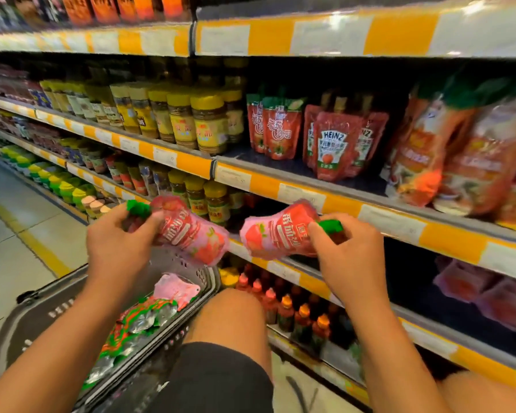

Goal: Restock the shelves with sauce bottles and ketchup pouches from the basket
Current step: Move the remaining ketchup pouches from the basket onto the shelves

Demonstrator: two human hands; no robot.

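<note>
Ketchup pouches (191, 231) glossy plastic film; basket (42, 317) dark matt plastic; shelf edge (370, 213) w/ paper labels

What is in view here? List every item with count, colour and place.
Held ketchup pouches: two, red with green caps, one in the left hand, one in the right.
Basket: one, dark, on the floor, holding more pouches.
Heinz pouches: several, red, middle shelf.
Yellow-lidded jars: many, middle shelf left.
Sauce bottles: several, dark, orange and red caps, low shelf.
Left hand, right hand: each gripping a pouch near its cap.
</note>
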